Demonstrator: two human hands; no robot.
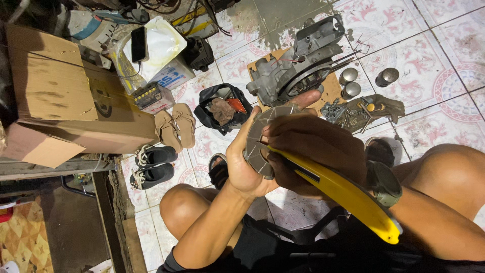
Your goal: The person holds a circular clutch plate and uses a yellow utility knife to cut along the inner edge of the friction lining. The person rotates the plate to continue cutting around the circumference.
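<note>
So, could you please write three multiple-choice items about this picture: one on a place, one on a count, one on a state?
1. Where is the engine block lying?
A. on a piece of cardboard on the tiled floor
B. inside the black bag
C. on top of the large box

2. How many small metal cylinders stand to the right of the engine block?
A. one
B. three
C. five

3. How is the grey disc held?
A. it lies free on the floor
B. the left hand grips it while the right hand puts a yellow cutter against it
C. it hangs from a cable

Answers: 1 A, brown cardboard shows under the block; 2 B, three shiny cylinders stand there; 3 B, the left hand's fingers wrap around the disc and the cutter's tip meets it.
</note>
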